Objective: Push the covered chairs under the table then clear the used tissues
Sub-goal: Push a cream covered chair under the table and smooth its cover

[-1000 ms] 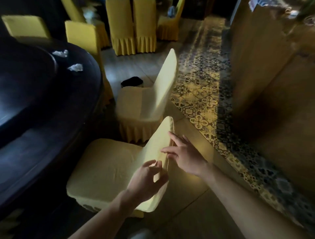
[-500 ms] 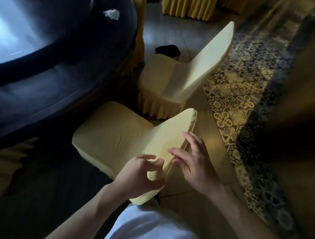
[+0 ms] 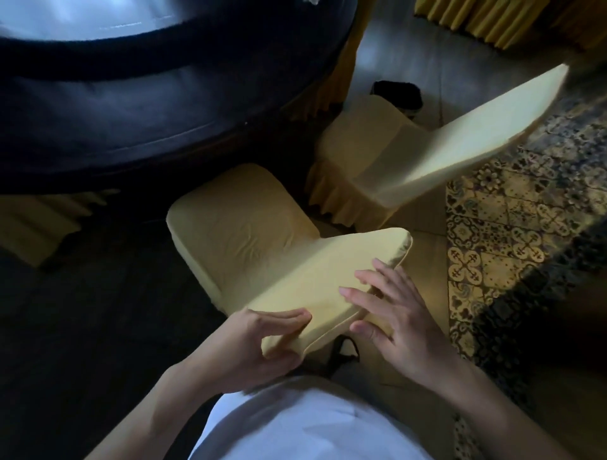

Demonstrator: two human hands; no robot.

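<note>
Our two hands on the backrest top of the nearest covered chair (image 3: 243, 230), beside the dark round tabletop (image 3: 147, 108).

Left hand (image 3: 262, 344): forearm rising from lower left, fingers (image 3: 289, 317) curled over the front face of the backrest's near corner, thumb under its edge, so that we pinch the padded corner. Right hand (image 3: 400, 325): forearm entering from lower right, fingers (image 3: 364, 292) spread and nearly straight, laid over the top edge of the same backrest, thumb against its rear face; it rests there without closing. The seat lies beyond our fingers, its front edge just at the tabletop's rim. Second covered chair (image 3: 410, 157): beyond and right of the right fingers, standing clear of the tabletop. One used tissue (image 3: 82, 1): far beyond the left fingers, barely visible at the top edge. White shirt (image 3: 295, 423) below both wrists.
</note>
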